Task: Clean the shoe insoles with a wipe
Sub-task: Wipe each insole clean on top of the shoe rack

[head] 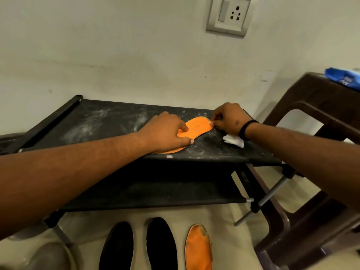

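Note:
An orange insole (pixel 198 127) lies flat on the dusty black top shelf of a shoe rack (pixel 97 123). My left hand (pixel 165 131) presses down on its near end, fingers spread over it. My right hand (pixel 228 119) is at its far rounded end, fingertips pinched on the edge. A crumpled white wipe (pixel 233 141) lies on the shelf under my right wrist, not in either hand. On the floor below lie two black insoles (pixel 116 248) (pixel 161 246) and a worn orange insole (pixel 198 250).
The rack stands against a pale wall and has a lower black shelf (pixel 155 191). A brown plastic stool (pixel 311 114) is close on the right, with a blue packet (pixel 342 77) on top. A wall socket (pixel 228 15) is above.

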`<action>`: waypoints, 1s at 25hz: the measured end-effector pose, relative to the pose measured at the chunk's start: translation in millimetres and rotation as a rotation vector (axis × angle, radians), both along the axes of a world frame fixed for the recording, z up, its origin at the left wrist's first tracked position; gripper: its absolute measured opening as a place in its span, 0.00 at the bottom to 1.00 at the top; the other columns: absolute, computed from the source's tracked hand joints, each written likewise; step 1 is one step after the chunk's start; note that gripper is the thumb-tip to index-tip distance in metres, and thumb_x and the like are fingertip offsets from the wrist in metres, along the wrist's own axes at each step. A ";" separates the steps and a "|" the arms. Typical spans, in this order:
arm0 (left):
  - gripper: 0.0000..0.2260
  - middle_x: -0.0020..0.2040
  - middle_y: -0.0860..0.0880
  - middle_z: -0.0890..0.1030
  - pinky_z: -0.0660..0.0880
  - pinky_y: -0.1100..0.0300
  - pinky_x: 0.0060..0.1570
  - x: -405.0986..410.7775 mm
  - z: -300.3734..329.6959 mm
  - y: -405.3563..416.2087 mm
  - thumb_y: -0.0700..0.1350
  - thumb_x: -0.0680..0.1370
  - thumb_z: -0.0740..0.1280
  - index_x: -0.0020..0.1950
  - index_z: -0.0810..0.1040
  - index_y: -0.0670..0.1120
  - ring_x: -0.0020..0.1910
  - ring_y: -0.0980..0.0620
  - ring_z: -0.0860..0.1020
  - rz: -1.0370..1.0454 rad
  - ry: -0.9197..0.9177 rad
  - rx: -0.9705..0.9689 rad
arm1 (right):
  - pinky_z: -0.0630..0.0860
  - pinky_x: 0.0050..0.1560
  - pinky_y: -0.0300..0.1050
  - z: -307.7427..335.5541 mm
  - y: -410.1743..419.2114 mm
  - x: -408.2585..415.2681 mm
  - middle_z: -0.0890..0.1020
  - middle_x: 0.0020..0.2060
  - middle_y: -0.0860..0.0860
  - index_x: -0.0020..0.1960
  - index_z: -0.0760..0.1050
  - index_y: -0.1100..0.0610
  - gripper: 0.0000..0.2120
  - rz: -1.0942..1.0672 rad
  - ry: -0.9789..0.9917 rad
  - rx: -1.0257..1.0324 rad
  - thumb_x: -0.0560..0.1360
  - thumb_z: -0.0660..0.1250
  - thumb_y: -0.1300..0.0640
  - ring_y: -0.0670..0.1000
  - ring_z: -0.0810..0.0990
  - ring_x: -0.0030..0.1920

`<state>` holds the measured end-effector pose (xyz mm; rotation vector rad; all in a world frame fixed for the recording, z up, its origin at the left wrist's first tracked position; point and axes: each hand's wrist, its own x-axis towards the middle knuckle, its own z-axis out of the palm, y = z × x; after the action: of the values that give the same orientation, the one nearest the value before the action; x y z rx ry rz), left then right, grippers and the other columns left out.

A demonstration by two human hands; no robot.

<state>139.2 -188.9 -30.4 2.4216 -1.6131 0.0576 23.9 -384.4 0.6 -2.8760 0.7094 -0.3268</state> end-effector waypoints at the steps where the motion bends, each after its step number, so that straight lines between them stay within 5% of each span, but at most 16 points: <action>1: 0.27 0.67 0.50 0.77 0.70 0.46 0.64 -0.1 0.3 0.7 0.67 0.76 0.63 0.69 0.77 0.54 0.65 0.46 0.71 -0.001 0.003 0.005 | 0.75 0.44 0.42 -1.6 -3.0 3.6 0.83 0.41 0.52 0.46 0.83 0.56 0.03 -0.027 -0.034 0.037 0.74 0.72 0.57 0.49 0.79 0.40; 10: 0.26 0.68 0.52 0.77 0.69 0.46 0.66 3.2 -1.4 5.1 0.66 0.76 0.64 0.69 0.77 0.54 0.67 0.47 0.70 -0.016 0.048 -0.012 | 0.76 0.49 0.38 -14.6 2.2 -14.6 0.86 0.43 0.51 0.49 0.85 0.57 0.06 0.038 -0.103 0.291 0.72 0.74 0.61 0.45 0.82 0.44; 14: 0.26 0.68 0.52 0.77 0.69 0.46 0.66 4.0 -1.3 3.7 0.66 0.76 0.64 0.69 0.77 0.54 0.67 0.47 0.70 -0.012 0.054 -0.019 | 0.76 0.41 0.37 -14.0 1.8 -3.9 0.85 0.39 0.51 0.44 0.85 0.55 0.02 -0.026 -0.152 0.234 0.72 0.75 0.57 0.46 0.81 0.39; 18: 0.27 0.68 0.52 0.77 0.69 0.47 0.66 3.3 -1.2 5.0 0.66 0.76 0.64 0.69 0.77 0.54 0.67 0.48 0.70 -0.006 0.058 -0.009 | 0.80 0.50 0.45 -18.7 0.8 13.0 0.86 0.42 0.54 0.45 0.85 0.56 0.04 -0.117 -0.201 0.162 0.73 0.72 0.61 0.49 0.82 0.41; 25: 0.26 0.67 0.53 0.77 0.70 0.48 0.65 2.6 -2.1 5.7 0.66 0.75 0.65 0.68 0.78 0.54 0.66 0.48 0.70 -0.017 0.053 -0.022 | 0.71 0.35 0.32 -8.5 12.2 -14.7 0.85 0.38 0.51 0.42 0.85 0.58 0.04 0.023 -0.057 0.172 0.73 0.74 0.57 0.43 0.79 0.36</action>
<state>141.9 -183.2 -32.5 2.3725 -1.6016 0.0082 9.2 -372.2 -8.0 -2.6992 0.6599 -0.3261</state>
